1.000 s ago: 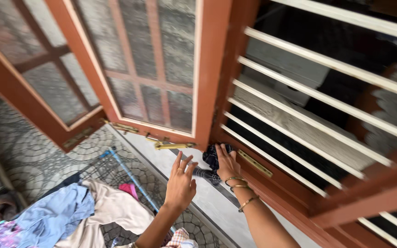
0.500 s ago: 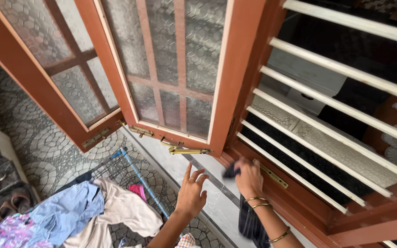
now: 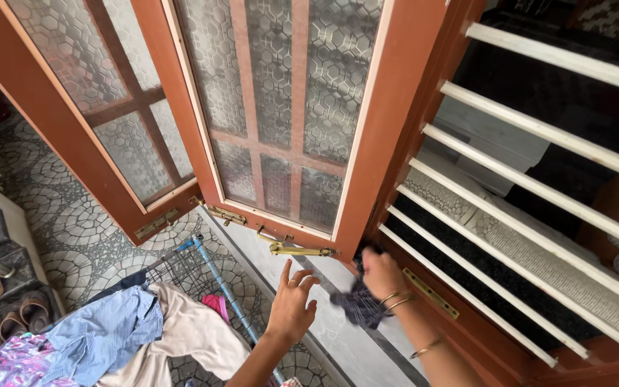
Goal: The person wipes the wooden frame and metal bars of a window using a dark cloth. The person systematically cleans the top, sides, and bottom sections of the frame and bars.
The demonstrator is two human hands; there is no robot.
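With our right hand (image 3: 381, 272) clamped on the dark cloth (image 3: 358, 304) at the bottom corner of the window frame (image 3: 395, 143) and our left hand (image 3: 291, 304) spread free, we judge wiping barely begun.

Reddish-brown window frame (image 3: 377, 129), hexagon-patterned frosted glass (image 3: 281, 93), white bars (image 3: 531, 190), dark checked cloth (image 3: 358, 307), blue striped shirt (image 3: 102, 337), grey patterned floor (image 3: 73, 229).

Left hand (image 3: 291, 304) raised, fingers (image 3: 286, 272) spread, right hand (image 3: 381, 272) fisted, forearm angled upward
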